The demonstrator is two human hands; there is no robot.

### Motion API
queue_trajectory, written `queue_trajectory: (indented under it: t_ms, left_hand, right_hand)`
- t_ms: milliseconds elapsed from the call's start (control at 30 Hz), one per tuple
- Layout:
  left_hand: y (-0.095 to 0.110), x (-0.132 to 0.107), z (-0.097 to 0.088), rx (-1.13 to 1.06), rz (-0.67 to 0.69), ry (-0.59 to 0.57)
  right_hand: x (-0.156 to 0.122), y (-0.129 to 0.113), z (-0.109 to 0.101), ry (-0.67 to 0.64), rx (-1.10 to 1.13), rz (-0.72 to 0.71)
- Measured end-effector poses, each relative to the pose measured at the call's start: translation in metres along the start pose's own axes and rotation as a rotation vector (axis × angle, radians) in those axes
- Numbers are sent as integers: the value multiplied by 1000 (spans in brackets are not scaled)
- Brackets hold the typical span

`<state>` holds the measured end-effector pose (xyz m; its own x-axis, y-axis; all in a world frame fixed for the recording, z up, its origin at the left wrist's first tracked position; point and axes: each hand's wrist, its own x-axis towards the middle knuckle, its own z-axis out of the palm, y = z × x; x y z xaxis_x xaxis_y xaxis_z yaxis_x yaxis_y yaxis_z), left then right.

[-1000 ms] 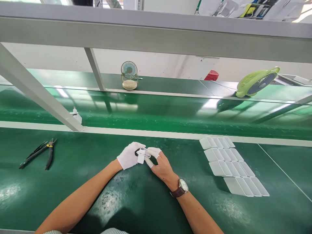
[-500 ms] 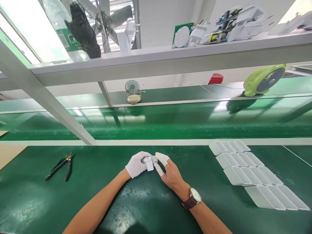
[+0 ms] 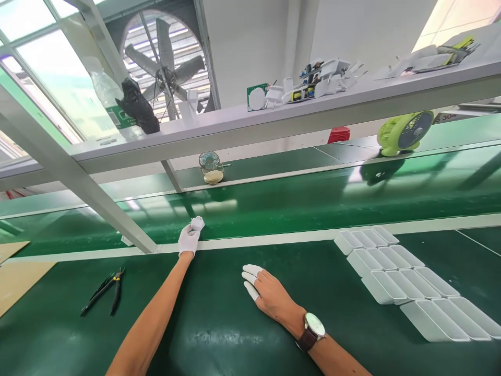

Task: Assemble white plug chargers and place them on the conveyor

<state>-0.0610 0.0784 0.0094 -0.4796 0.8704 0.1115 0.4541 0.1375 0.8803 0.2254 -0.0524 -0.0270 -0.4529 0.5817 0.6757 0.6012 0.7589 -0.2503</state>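
Note:
My left hand (image 3: pixel 188 240), in a white glove, reaches over the pale rail to the green belt. Its fingers are closed on a small white plastic part (image 3: pixel 198 223), whose exact kind is too small to make out. On the near side of the rail, my right hand (image 3: pixel 266 290) rests at the dark green worktable (image 3: pixel 219 324) with white covers on its fingertips. Those fingers are stretched out and hold nothing. A watch (image 3: pixel 314 325) is on the right wrist.
Pliers (image 3: pixel 105 290) lie at left, near a tan board (image 3: pixel 27 279). Rows of white trays (image 3: pixel 399 266) stand at right. A slanting metal post (image 3: pixel 97 198) rises left of my reaching arm, under a shelf (image 3: pixel 235 128) holding loose parts. Another small white piece (image 3: pixel 126 240) sits behind the post.
My hands have come apart. The left moved forward and left to the belt; the right let go of the white part and its fingers straightened. The view has tilted upward.

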Motion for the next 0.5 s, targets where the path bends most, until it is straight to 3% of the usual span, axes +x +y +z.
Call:
queue_trajectory:
  t_ms: [167, 333, 500]
  left_hand:
    - [-9, -35, 14, -108, -4, -10]
    - [-11, -73, 30, -195, 29, -151]
    - [-2, -86, 36, -196, 59, -313]
  right_hand:
    - [-3, 2, 4, -50, -39, -25]
    - [-2, -1, 10, -99, -7, -43]
    - [3, -7, 8, -262, -29, -62]
